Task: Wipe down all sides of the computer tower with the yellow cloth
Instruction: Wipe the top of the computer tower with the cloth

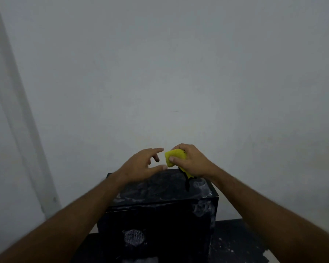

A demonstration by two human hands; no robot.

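Upright computer tower (160, 215), bunched yellow cloth (174, 157)

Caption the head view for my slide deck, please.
Right hand grips yellow cloth above dusty computer tower; left hand open.

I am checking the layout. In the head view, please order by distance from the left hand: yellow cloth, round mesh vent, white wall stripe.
From the left hand:
1. Bunched yellow cloth, just right, in the right hand.
2. Round mesh vent, below, on the black computer tower.
3. White wall stripe, far left.

Left hand (142, 164) spread loosely; right hand (190, 162) curled, both arms outstretched.
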